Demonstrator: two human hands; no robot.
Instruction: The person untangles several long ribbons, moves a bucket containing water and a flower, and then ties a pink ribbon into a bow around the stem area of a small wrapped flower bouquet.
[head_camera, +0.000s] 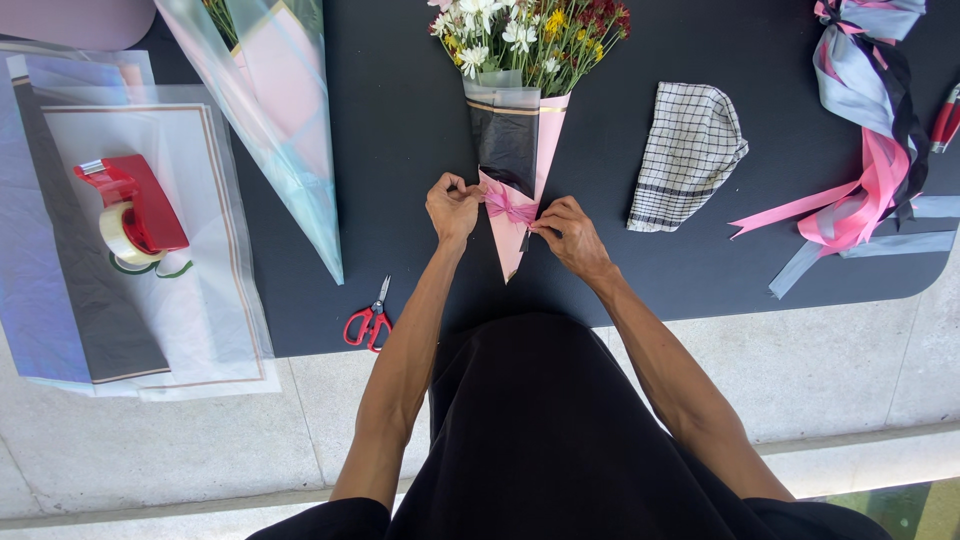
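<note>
At the centre of the frame a cone-shaped bouquet of white, yellow and red flowers wrapped in pink and black paper (520, 140) lies on the dark matte surface (400, 150), its tip pointing toward the person, with a narrow pink ribbon bow (510, 207) tied around its lower part. The left hand (452, 208) has its grip pinched closed on the left end of the bow, and the right hand (568, 232) has its grip pinched closed on the right end. Red-handled scissors (368, 322) lie at lower left near the surface edge, a red tape dispenser (135, 212) sits on clear wrapping sheets at far left, a black-and-white checked cloth (688, 155) lies right of the bouquet, and loose pink and grey ribbons (860, 180) trail at upper right.
</note>
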